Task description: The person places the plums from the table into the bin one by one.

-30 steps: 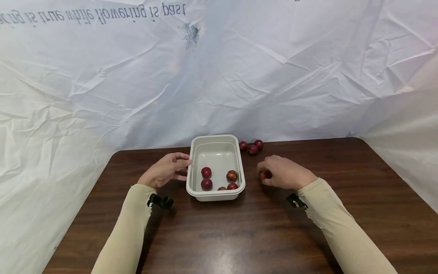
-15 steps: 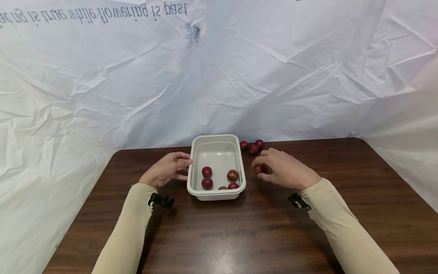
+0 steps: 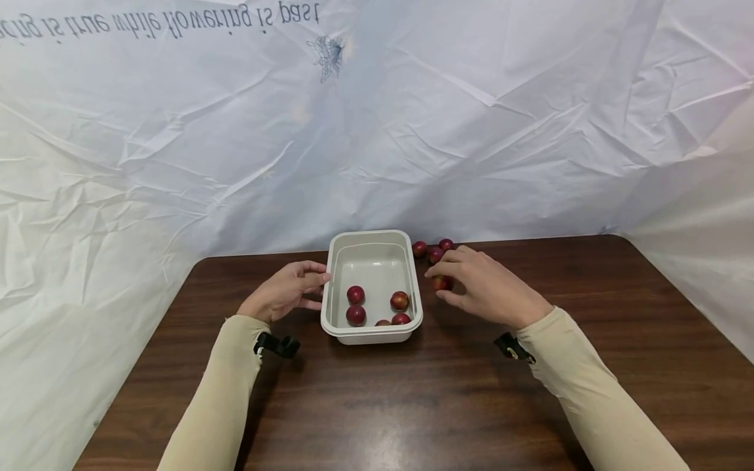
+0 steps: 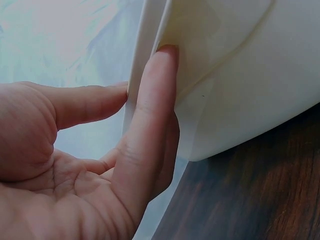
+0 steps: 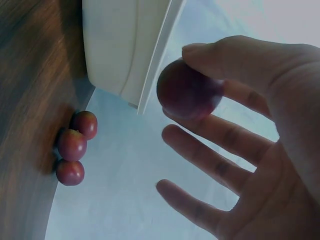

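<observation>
A dark red plum (image 5: 187,92) is pinched between the thumb and foremost fingers of my right hand (image 3: 485,288). The other fingers stay spread in the right wrist view. This hand is just right of an off-white plastic container (image 3: 370,332) in the head view, with the plum lifted at rim height. My left hand (image 3: 285,291) holds the container's left rim, thumb on the lip and fingers against the outer wall (image 4: 235,95). Inside lie several plums, including two at the left (image 3: 356,305) and a more orange-red one (image 3: 399,301); the front wall partly hides others.
Three loose plums (image 3: 436,254) lie together near the table's back edge, right of the container; my right hand is close in front of them. A white printed sheet (image 3: 377,131) hangs behind the brown wooden table (image 3: 377,405).
My right hand has raised the plum from the table and brought it left and a little back, closer to the container. The left hand and the container have stayed in place.
</observation>
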Demonstrator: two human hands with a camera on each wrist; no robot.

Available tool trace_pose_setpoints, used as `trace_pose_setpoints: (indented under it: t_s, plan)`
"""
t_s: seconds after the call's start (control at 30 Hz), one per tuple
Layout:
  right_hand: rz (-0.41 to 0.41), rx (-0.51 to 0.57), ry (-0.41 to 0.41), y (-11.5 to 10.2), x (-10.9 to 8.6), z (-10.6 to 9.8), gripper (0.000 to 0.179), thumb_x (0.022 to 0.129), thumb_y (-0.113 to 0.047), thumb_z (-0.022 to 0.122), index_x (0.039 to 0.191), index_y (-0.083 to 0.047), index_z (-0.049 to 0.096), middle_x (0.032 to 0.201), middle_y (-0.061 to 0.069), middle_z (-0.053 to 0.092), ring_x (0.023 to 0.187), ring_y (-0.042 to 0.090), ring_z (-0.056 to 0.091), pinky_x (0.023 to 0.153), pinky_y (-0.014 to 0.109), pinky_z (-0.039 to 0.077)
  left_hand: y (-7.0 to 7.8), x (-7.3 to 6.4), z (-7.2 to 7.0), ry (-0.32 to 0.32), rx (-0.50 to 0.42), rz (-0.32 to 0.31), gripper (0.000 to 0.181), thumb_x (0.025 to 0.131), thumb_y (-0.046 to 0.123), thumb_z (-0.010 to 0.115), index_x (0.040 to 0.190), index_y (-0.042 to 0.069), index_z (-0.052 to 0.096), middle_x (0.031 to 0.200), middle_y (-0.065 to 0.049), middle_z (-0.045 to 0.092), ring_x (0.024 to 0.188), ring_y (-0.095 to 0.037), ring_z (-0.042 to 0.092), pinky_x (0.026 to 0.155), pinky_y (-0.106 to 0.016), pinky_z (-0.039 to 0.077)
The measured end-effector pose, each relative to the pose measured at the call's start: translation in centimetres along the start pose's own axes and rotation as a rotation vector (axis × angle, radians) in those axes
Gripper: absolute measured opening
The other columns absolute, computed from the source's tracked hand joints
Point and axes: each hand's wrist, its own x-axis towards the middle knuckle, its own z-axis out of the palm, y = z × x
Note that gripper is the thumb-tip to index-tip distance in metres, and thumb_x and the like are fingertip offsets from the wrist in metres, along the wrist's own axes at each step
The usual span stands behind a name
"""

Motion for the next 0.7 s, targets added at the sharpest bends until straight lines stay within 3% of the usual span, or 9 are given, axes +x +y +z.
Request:
trace_pose_setpoints:
  t_s: [0.7]
  plan:
    - [-0.068, 0.022, 0.118, -1.1, 0.5, 0.8, 0.032, 0.092, -0.026, 0.078, 0.122, -0.014, 0.073, 0.114, 0.001, 0.071, 0.108, 0.021, 0.061, 0.098, 0.046, 0.051, 0.2, -0.2, 0.0, -0.009, 0.013, 0.0, 0.047, 0.106, 0.021, 0.057, 0.142, -0.006, 0.042, 0.13, -0.023, 0.057, 0.103, -0.021, 0.067, 0.085, -0.042, 0.064]
